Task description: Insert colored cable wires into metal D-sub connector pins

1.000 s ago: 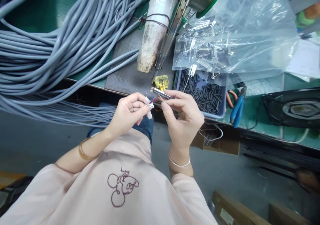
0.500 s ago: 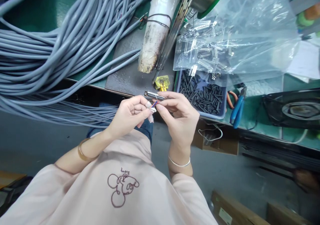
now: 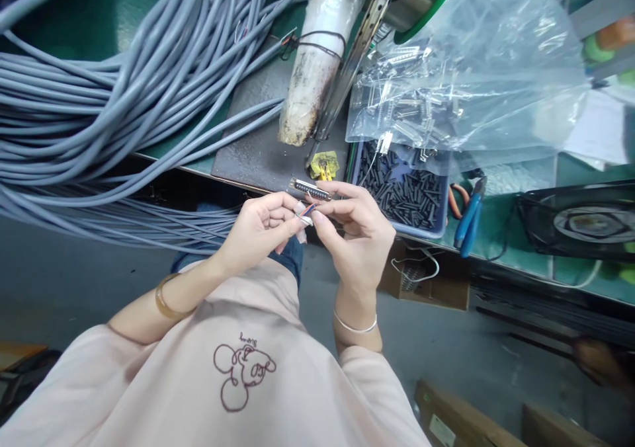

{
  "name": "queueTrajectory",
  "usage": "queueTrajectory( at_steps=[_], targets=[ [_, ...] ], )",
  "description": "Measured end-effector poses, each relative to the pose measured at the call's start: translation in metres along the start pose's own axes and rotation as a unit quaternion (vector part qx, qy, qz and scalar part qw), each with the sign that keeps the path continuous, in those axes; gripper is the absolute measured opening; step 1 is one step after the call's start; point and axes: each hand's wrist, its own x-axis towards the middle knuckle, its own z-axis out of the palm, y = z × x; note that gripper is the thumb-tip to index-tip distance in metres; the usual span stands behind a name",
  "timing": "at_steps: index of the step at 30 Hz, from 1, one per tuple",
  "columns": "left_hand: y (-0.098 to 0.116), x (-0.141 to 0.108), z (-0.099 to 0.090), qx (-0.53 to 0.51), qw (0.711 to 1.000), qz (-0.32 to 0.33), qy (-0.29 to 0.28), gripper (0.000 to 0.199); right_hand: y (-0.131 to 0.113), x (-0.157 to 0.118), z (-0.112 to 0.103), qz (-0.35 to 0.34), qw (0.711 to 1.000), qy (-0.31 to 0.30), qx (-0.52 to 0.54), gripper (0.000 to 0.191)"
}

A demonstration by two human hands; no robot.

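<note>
- Right hand (image 3: pixel 357 232) and connector (image 3: pixel 310 190) sit nearer the left hand (image 3: pixel 265 225) than a second ago, mid-frame.
- Right fingers pinch its end; left fingers pinch coloured wires (image 3: pixel 308 210) just below.
- Right of centre: blue tray (image 3: pixel 421 231) of black tubes (image 3: pixel 411 196), clear bag (image 3: pixel 516 90) of metal parts (image 3: pixel 407 108) overlapping.
- Bench (image 3: pixel 496 225) edge runs behind the hands; grey floor (image 3: pixel 421 341), lower right.
</note>
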Motion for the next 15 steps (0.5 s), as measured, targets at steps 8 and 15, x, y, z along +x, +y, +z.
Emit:
queueTrajectory(
  at_steps=[8, 15],
  targets=[
    [-0.0002, -0.0002, -0.0002, 0.000, 1.000, 0.000, -0.018, 0.033, -0.0017, 0.0014, -0.0009, 0.009, 0.999, -0.019, 0.036, 0.012],
    [-0.0030, -0.0017, 0.0034, -0.019, 0.998, 0.057, 0.004, 0.033, -0.0020, -0.0011, 0.0028, 0.003, 1.000, -0.014, 0.020, 0.010]
  ],
)
